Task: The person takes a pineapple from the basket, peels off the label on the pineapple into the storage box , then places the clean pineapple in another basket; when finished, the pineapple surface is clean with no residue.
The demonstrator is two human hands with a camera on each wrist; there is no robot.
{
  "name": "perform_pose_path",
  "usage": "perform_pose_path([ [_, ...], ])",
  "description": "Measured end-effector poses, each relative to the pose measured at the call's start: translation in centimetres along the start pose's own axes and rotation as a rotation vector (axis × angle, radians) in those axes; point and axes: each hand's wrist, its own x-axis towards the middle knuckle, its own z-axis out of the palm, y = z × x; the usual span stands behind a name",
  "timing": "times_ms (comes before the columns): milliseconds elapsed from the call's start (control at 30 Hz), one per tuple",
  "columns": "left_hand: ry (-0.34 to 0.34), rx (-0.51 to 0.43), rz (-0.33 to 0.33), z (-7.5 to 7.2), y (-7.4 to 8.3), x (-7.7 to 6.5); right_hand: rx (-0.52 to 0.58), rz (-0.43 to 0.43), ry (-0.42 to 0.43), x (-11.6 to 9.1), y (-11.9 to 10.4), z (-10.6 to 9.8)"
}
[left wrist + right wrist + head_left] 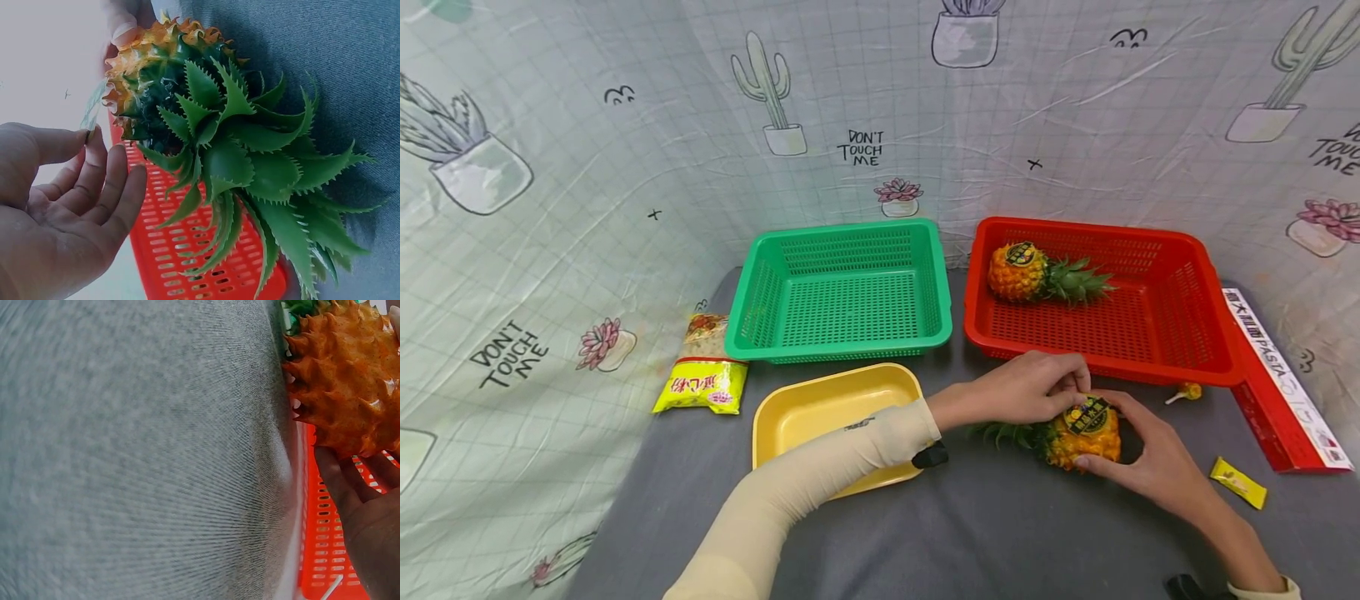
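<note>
A small orange pineapple (1069,450) with green leaves lies on the grey cloth, its leaves toward the left. On its upper side is a round black-and-yellow sticker (1087,415). My right hand (1161,462) holds the fruit by its rounded end, thumb on the near side and fingers on the far side. Between thumb and forefinger, my left hand (69,200) pinches the edge of a clear film (94,107) that stands off the fruit; this looks like the sticker's edge. In the right wrist view the pineapple's spiky skin (344,375) rests against the right fingers.
Behind the hands stands a red basket (1105,360) with another pineapple (1018,275) inside. To the left are a green basket (842,346), a yellow tray (835,379) and a yellow food bag (703,383). A pasta box (1285,383), lollipop (1187,392) and small yellow packet (1238,482) lie right.
</note>
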Motion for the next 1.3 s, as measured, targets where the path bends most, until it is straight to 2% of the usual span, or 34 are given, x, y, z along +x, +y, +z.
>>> perform_pose_path([
  [133, 0.016, -0.021, -0.010, -0.3, 0.0, -0.5, -0.008, 0.005, -0.001, 0.0, 0.0, 0.0],
  [333, 0.052, -0.085, 0.012, -1.6, -0.2, -1.8, -0.022, 0.020, 0.001, 0.0, -0.2, 0.0],
  [467, 0.067, -0.106, -0.016, -2.6, -0.6, -3.0, -0.017, 0.024, -0.009, 0.1, -0.3, -0.1],
  [567, 0.072, -0.105, -0.051, -3.4, -1.0, -3.9, -0.004, 0.028, -0.017, 0.1, -0.4, -0.1],
  [833, 0.114, -0.160, -0.070, -5.1, -2.4, -7.0, 0.020, 0.038, -0.032, 0.1, -0.3, -0.1],
  [1100, 0.141, -0.202, -0.118, -5.9, -3.7, -9.7, -0.003, 0.045, -0.024, -0.1, -0.2, -0.2],
  [1300, 0.159, -0.267, -0.191, -6.4, -4.6, -12.1, 0.021, 0.041, -0.029, 0.0, -0.1, -0.2],
])
